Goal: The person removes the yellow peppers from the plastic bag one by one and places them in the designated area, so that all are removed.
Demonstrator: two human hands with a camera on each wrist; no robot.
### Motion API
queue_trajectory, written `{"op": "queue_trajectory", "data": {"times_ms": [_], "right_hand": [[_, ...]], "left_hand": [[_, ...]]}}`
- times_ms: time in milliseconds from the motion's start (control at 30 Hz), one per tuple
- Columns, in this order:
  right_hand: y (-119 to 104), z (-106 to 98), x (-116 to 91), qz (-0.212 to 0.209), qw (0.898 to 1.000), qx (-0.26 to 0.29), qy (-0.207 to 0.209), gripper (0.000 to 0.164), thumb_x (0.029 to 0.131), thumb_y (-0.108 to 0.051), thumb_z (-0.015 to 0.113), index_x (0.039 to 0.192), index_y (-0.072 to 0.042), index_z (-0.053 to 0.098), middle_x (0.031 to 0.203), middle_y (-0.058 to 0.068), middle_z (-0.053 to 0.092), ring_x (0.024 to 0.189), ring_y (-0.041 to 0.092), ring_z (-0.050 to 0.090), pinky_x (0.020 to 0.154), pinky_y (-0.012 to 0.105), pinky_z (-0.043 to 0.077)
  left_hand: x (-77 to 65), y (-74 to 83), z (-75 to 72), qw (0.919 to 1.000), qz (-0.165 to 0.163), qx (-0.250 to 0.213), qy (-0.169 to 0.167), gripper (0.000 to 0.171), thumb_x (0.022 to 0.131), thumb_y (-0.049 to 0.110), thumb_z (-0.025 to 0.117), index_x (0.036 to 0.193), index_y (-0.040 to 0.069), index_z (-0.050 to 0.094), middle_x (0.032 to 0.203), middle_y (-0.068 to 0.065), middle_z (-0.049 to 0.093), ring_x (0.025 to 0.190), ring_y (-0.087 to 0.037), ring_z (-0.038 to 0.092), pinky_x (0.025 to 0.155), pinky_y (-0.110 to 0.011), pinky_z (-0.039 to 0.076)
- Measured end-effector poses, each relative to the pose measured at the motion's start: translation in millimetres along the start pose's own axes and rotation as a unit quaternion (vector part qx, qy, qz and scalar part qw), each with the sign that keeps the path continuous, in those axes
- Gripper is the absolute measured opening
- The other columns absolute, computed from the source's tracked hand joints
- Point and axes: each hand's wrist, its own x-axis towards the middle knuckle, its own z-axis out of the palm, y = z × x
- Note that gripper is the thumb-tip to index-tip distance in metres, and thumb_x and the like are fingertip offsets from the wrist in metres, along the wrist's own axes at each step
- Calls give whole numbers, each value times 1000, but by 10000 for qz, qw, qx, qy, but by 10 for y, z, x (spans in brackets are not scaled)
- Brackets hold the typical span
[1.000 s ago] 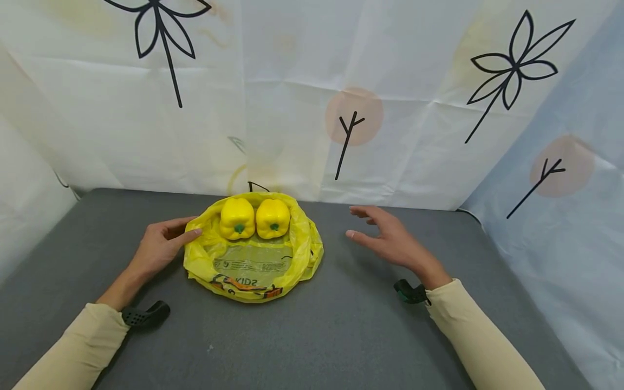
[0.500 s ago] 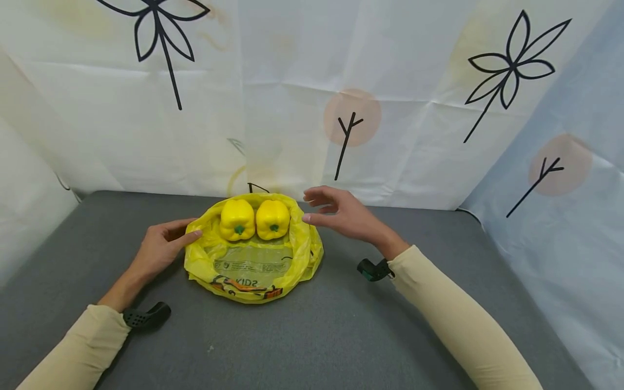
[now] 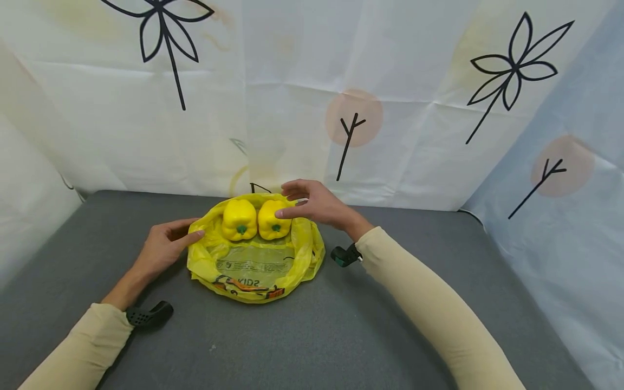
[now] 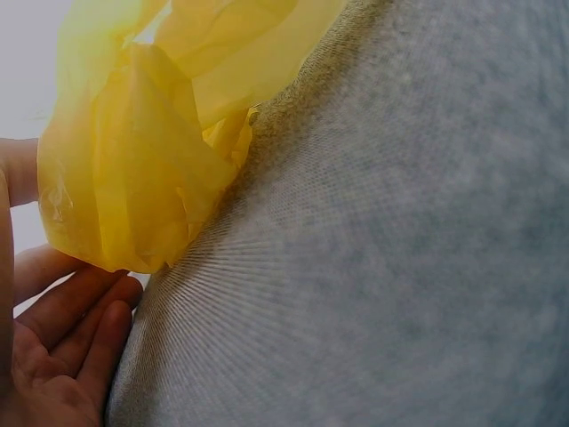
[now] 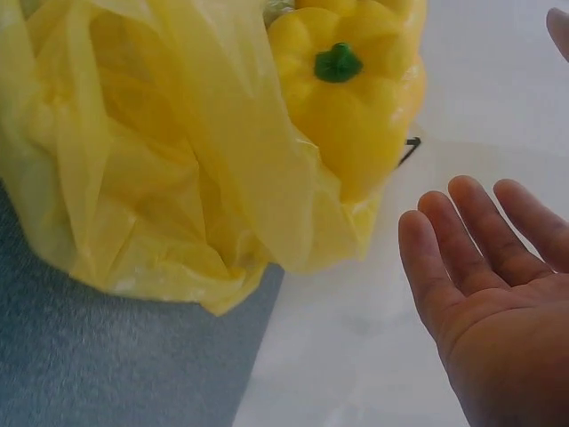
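Note:
A yellow plastic bag [image 3: 304,254] lies with its mouth open and its rim rolled down. Two yellow bell peppers [image 3: 239,219] with green stems sit side by side at the back of it. My left hand [image 3: 168,244] holds the bag's left rim, thumb over the inside and fingers outside. In the left wrist view the other fingers [image 4: 84,320] lie loosely beneath the yellow plastic. My right hand [image 3: 317,205] hovers over the bag's back right rim, its thumb overlapping the right pepper [image 3: 273,225]. In the right wrist view its fingers [image 5: 480,240] are spread apart from the pepper, holding nothing.
The bag rests on a grey table [image 3: 312,346]. A white sheet [image 3: 292,124] with printed leaves and twigs hangs right behind the table, and a bluish one [image 3: 575,238] hangs at the right. Dark bands [image 3: 346,254] sit on both wrists.
My right hand has moved left from beside the bag to over its back right rim and the right pepper. The left hand stays at the left rim; bag and peppers stay in place.

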Motion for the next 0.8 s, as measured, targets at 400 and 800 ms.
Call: {"op": "queue_trajectory", "data": {"times_ms": [400,800], "right_hand": [[170,99,177,511,9987,-11,80,79,90,-31,80,154,-4,42,151,12,47,138,31,44,107,44,44],[235,179,265,892,9960,-57,59,83,89,-32,80,155,-3,39,153,13,45,138,30,44,110,43,42]], "left_hand": [[-3,14,24,9998,139,-89,58,51,103,32,63,142,0,58,134,-24,61,99,13,55,80,-10,46],[-3,15,22,9999,107,-91,39,51,103,32,63,142,0,58,134,-24,61,99,13,54,80,-10,47]]}}
